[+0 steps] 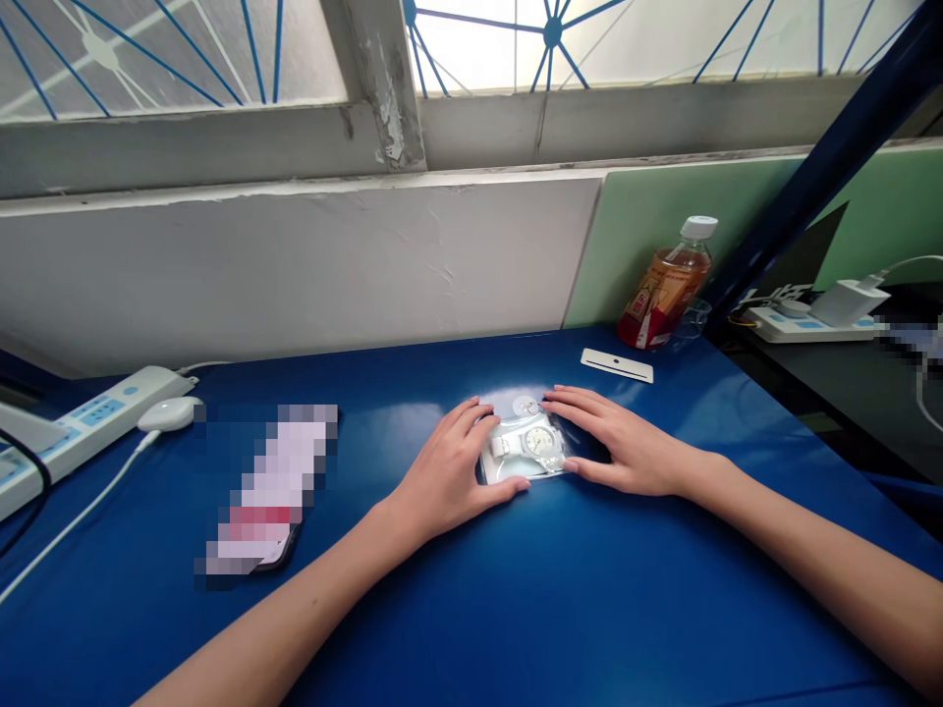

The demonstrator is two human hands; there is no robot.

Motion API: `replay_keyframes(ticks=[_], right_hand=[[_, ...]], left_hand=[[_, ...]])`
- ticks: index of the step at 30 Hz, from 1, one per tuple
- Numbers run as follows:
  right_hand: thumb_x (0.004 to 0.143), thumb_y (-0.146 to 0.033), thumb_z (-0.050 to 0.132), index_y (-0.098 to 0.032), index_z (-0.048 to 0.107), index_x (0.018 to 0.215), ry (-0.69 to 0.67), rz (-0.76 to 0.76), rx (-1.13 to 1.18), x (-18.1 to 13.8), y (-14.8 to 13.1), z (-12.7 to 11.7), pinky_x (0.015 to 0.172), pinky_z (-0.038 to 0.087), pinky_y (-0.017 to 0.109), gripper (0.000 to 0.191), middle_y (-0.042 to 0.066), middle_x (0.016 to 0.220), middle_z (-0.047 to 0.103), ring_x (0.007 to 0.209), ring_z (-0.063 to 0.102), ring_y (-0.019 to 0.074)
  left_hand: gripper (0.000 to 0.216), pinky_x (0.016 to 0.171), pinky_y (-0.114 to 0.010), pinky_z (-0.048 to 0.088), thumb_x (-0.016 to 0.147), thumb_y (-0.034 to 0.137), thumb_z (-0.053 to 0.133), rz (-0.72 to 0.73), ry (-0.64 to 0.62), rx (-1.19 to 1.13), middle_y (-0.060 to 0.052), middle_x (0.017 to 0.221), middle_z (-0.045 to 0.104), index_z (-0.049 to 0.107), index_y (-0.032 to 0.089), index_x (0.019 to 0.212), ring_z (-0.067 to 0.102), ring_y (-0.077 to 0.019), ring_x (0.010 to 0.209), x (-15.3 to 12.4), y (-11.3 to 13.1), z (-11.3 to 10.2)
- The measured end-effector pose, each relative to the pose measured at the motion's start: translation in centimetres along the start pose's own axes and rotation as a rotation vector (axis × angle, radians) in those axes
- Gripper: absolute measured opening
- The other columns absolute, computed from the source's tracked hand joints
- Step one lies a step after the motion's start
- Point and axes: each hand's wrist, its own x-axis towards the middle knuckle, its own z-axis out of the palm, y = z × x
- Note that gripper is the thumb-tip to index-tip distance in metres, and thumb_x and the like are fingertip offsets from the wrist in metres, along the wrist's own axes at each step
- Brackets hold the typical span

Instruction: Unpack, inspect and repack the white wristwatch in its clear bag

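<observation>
A white wristwatch (538, 441) with a round pale dial lies inside a clear plastic package (525, 473) on the blue table. A small round sticker or disc, too small to read, shows near the top of the package. My left hand (451, 473) grips the left edge, its thumb along the front and its fingers over the far corner. From the other side my right hand (630, 444) holds the right edge between thumb and fingers. Part of the package's left side is hidden under my left fingers.
A phone (274, 491) lies left on the blue table (589, 609). Further left are a power strip (95, 412) and a white charger (169, 413) with its cable. A white card-like strip (617, 365) and a drink bottle (663, 295) are at back right, near a blue post (803, 187).
</observation>
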Motion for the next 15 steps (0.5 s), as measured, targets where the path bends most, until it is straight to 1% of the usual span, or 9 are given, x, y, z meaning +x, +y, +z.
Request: replay_keyframes(ticks=[10,15], right_hand=[[0.093,-0.047,0.057,-0.018,0.042,0.147,-0.005,0.018,-0.017,-0.21,-0.14,0.21,0.111,0.04,0.056,0.063,0.019,0.152,0.043,0.14,0.04,0.0365],[0.093,-0.047,0.056,-0.017,0.035,0.151,-0.005,0.022,-0.034,-0.31,-0.16,0.23,0.111,0.04,0.056,0.069,0.02,0.153,0.041,0.141,0.04,0.0361]], left_hand=[[0.075,0.114,-0.054,0.037,0.081,0.06,0.069,-0.002,-0.003,-0.017,-0.022,0.141,0.053,0.053,0.009,0.133,0.038,-0.0375,0.14,-0.05,0.14,-0.07],[0.075,0.114,-0.054,0.036,0.082,0.061,0.068,0.0,0.005,0.0,-0.02,0.144,0.051,0.052,0.011,0.135,0.038,-0.0368,0.141,-0.18,0.05,0.14]])
